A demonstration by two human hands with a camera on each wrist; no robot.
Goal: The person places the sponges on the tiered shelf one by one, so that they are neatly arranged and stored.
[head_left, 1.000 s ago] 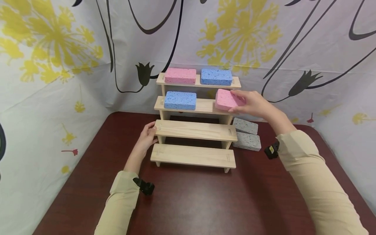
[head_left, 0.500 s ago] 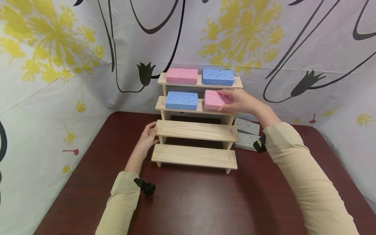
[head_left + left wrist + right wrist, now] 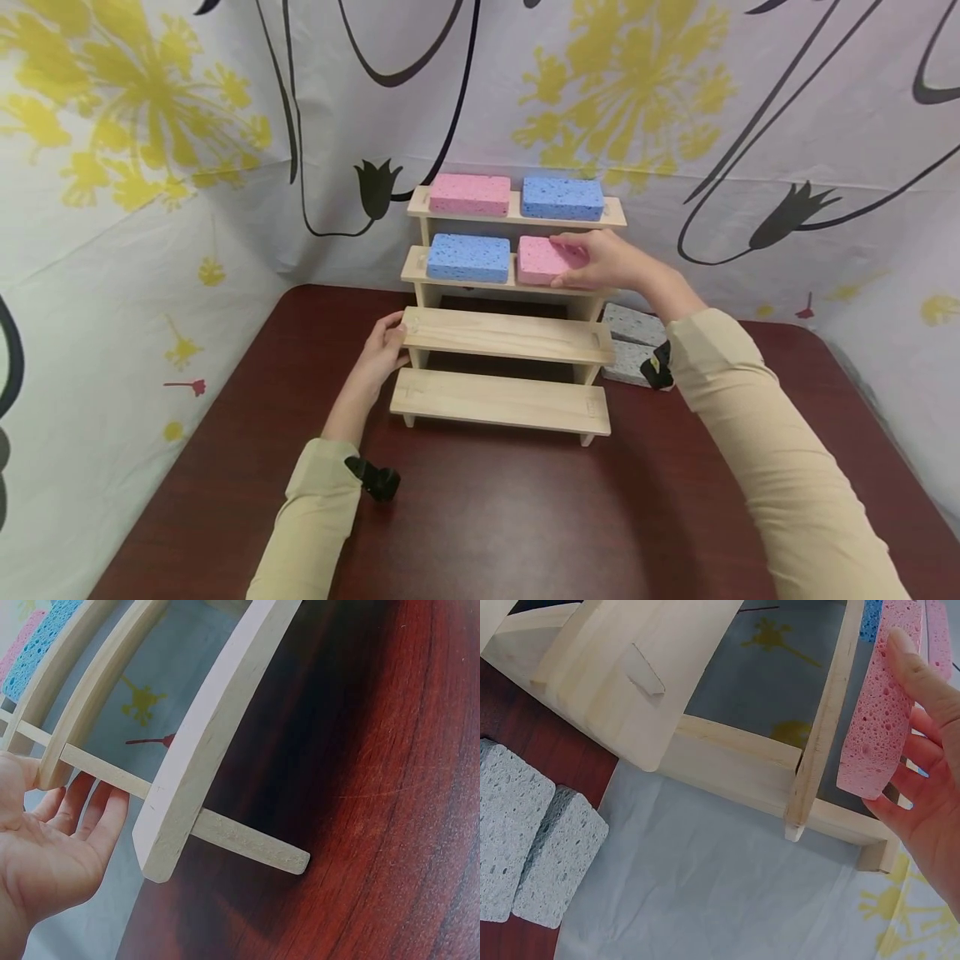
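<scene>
A wooden stepped rack (image 3: 502,396) with tiered shelves stands on the table. On its second shelf from the top, my right hand (image 3: 606,265) grips a pink sponge (image 3: 538,260) by its right end, just right of a blue sponge (image 3: 468,257). The right wrist view shows thumb and fingers of the right hand (image 3: 930,742) around the pink sponge (image 3: 877,705). My left hand (image 3: 378,354) holds the left end of the third shelf, thumb above; in the left wrist view the left hand (image 3: 60,847) has its fingers behind the side support.
The top shelf bears another pink sponge (image 3: 470,194) and another blue one (image 3: 562,198). Two grey sponges (image 3: 628,362) lie on the dark red table (image 3: 480,517) right of the rack, partly behind the right wrist's camera. A patterned cloth (image 3: 300,133) hangs behind.
My right hand has moved left along the second shelf with the pink sponge, which now sits close beside the blue one. The left hand keeps its hold on the rack.
</scene>
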